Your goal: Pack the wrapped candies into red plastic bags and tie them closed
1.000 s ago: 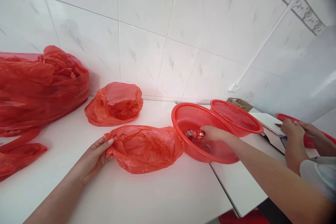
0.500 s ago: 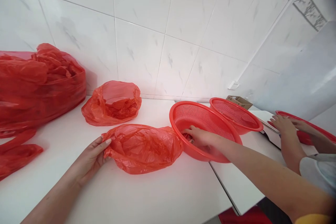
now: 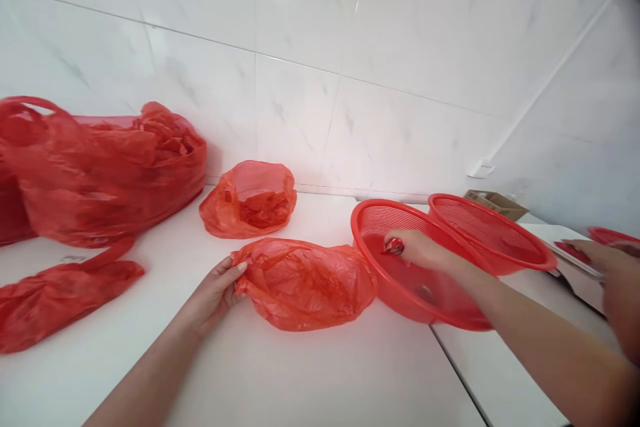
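Observation:
My left hand (image 3: 216, 290) grips the left edge of a crumpled red plastic bag (image 3: 307, 282) lying on the white counter (image 3: 300, 380). Just right of that bag stands a red mesh basket (image 3: 373, 227), tilted toward me. Inside it my right hand (image 3: 415, 248) is closed on a small red wrapped candy (image 3: 393, 248), held a little above the basket's bottom.
A second red mesh basket (image 3: 493, 232) overlaps the first behind it. A rolled-open red bag (image 3: 250, 199) and a big heap of red bags (image 3: 100, 170) sit along the tiled wall, another bag (image 3: 60, 293) at front left. Another person's hand (image 3: 607, 260) works at far right beside a cardboard box (image 3: 495, 200).
My right hand dug into the basket, closed on a candy and has lifted it slightly. The view has swung to the left. My left hand stays on the bag.

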Motion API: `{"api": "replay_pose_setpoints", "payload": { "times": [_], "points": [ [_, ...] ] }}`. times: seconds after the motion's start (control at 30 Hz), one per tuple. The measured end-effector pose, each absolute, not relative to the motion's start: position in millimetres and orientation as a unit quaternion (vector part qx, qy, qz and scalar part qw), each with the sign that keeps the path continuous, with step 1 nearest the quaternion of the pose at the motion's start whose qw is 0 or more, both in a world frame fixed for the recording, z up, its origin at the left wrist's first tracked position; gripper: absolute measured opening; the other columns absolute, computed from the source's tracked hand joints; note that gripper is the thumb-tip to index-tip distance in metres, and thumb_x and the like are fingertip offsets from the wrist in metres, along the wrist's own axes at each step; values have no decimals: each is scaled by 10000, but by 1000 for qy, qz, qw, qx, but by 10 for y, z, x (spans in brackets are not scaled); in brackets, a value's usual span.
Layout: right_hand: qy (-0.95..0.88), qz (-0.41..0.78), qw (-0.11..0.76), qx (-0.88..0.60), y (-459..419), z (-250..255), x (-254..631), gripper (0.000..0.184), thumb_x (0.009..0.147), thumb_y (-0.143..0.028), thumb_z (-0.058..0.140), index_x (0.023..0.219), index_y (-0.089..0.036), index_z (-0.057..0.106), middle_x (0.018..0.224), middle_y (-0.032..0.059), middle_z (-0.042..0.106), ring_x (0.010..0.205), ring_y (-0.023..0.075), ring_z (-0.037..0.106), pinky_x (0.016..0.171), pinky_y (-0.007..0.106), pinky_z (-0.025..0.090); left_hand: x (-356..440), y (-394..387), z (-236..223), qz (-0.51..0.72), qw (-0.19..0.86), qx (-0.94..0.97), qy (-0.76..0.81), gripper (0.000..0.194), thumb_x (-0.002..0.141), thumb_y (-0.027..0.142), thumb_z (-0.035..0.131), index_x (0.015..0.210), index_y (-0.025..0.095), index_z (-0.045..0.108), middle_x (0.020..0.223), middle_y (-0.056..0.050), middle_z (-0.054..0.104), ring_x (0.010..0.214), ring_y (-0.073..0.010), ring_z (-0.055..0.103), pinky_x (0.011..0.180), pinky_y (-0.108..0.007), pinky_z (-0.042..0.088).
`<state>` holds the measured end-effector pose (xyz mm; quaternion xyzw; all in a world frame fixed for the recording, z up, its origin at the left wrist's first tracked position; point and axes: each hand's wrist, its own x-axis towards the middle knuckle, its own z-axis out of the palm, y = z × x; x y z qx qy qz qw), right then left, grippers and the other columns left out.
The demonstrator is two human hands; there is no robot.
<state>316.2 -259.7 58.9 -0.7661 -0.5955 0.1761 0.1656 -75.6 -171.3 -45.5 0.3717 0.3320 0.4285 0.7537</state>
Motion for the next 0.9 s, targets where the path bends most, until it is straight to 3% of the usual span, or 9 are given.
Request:
{"api": "replay_pose_setpoints", "payload": {
  "times": [0.2,0.33,0.43,0.5,0.6,0.73,0.8,0.9],
  "points": [
    [-682,168,309,-641,-2625,1147,2592,329,679,-111,552,962,-268,612,934,-15,655,839,161,633,732,271,503,-757,-1706,-463,430,752,386,316,291,742,243,709,1007,188,602,893,-24,643,660,-97,619,604,-202,539],
    [-761,279,245,-532,-2634,1101,1928,376,667,-63,495,920,-305,634,1004,-21,629,813,144,642,703,264,526,-757,-1709,-455,429,754,387,313,305,747,243,703,1030,190,601,909,-22,645,660,-92,620,601,-197,541],
    [-787,248,167,-539,-2526,917,1646,439,667,-47,496,959,-335,651,1034,-21,605,853,139,624,758,250,501,-757,-1711,-448,429,754,386,314,304,744,238,704,1028,198,603,884,-8,650,637,-87,618,577,-192,539],
    [-800,210,143,-544,-2456,865,1608,531,670,-63,532,1088,-380,614,1107,-28,575,898,154,606,769,259,487,-759,-1713,-445,430,753,387,314,309,744,232,704,1034,196,602,881,-12,656,636,-89,622,581,-193,540],
    [-796,161,169,-559,-2434,952,1751,575,715,-155,587,1224,-415,523,1213,-28,530,971,193,579,784,298,478,-762,-1719,-442,429,753,390,311,305,745,230,703,1029,187,602,899,-29,666,646,-98,630,585,-196,537],
    [-723,105,211,-649,-2543,1142,2251,361,810,-261,537,1165,-314,579,1204,35,564,1004,212,556,819,317,447,-765,-1725,-434,427,758,389,302,317,742,229,704,1037,183,598,956,-50,666,727,-133,649,643,-233,548],
    [-687,102,178,-698,-2625,1145,2586,364,816,-269,529,1177,-271,576,1195,84,572,1019,227,548,797,321,434,-764,-1729,-426,425,760,387,302,302,746,230,701,1025,178,598,938,-49,664,712,-129,643,644,-235,546],
    [-613,155,50,-773,-2766,1006,3052,443,743,-307,616,1179,-237,575,1139,112,595,975,257,567,744,339,436,-759,-1734,-414,425,761,384,306,270,746,232,701,991,172,603,913,-45,660,688,-121,632,621,-227,542]
  ]
}}
